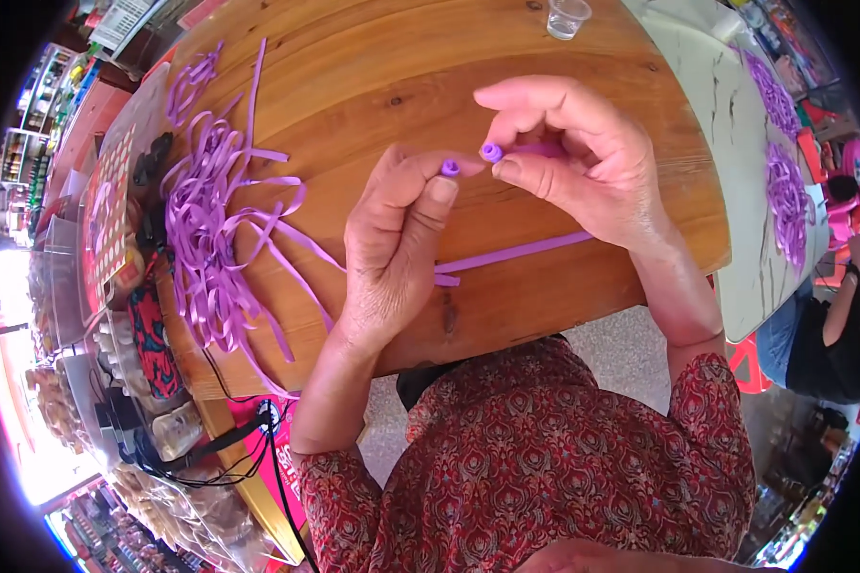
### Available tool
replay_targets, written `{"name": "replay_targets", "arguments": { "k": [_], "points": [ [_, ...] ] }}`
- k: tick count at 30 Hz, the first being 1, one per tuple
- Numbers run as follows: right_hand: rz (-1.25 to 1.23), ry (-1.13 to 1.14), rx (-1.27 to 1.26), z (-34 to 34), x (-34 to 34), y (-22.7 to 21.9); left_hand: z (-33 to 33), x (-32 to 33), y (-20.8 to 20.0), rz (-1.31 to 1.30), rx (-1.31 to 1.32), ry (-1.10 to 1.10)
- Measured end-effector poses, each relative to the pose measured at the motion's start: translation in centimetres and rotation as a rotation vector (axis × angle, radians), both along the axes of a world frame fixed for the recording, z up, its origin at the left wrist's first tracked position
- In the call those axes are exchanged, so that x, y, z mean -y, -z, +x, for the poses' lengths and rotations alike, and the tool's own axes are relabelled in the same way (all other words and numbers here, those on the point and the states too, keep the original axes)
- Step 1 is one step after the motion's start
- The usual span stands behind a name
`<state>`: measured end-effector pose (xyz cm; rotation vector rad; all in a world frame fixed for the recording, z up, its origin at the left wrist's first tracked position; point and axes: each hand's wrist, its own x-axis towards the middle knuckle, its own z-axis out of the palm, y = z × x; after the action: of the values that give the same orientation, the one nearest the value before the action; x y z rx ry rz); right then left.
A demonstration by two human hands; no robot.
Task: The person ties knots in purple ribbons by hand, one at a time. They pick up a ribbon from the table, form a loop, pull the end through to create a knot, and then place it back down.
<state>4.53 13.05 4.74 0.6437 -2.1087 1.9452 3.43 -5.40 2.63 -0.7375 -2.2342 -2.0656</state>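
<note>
At the left of the wooden worktop (354, 105), a loose heap of purple ribbon (210, 220) is spread in tangled, unrolled lengths, by which much material appears to be left unworked. Near the middle, a small purple coil (450, 168) is pinched between the thumb and fingers of the left hand (387, 234). Below the hands, a flat ribbon strip (516, 253) is stretched along the wood; whether it is joined to either coil cannot be told. Just beside the left fingertips, a second coil (491, 153) is gripped by the thumb and fingers of the right hand (583, 162), its index finger being held extended. Rolling thus seems to have been done on these two pieces only, though whether they are finished cannot be judged. At the far right, more purple ribbon bundles (788, 205) are laid on a pale side table (750, 277), likewise uncoiled
</note>
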Motion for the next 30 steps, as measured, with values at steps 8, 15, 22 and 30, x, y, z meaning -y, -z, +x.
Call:
{"name": "replay_targets", "arguments": {
  "k": [8, 15, 22, 30],
  "points": [
    [0.040, -0.025, -0.033, -0.8, -1.1, 0.9, -1.2, -0.8, 0.2, 0.058, 0.070, 0.068],
    [0.147, 0.015, -0.139, -1.0, -0.9, 0.9, -1.1, -0.8, 0.5, 0.013, -0.080, -0.012],
    [0.126, 0.028, -0.147, -0.8, -0.2, 1.2, -1.0, -1.1, 1.1, 0.033, -0.220, -0.061],
    [0.091, 0.008, -0.109, -0.8, -0.5, 1.4, -0.9, -1.0, 1.1, -0.022, -0.230, -0.044]
  ]
}}
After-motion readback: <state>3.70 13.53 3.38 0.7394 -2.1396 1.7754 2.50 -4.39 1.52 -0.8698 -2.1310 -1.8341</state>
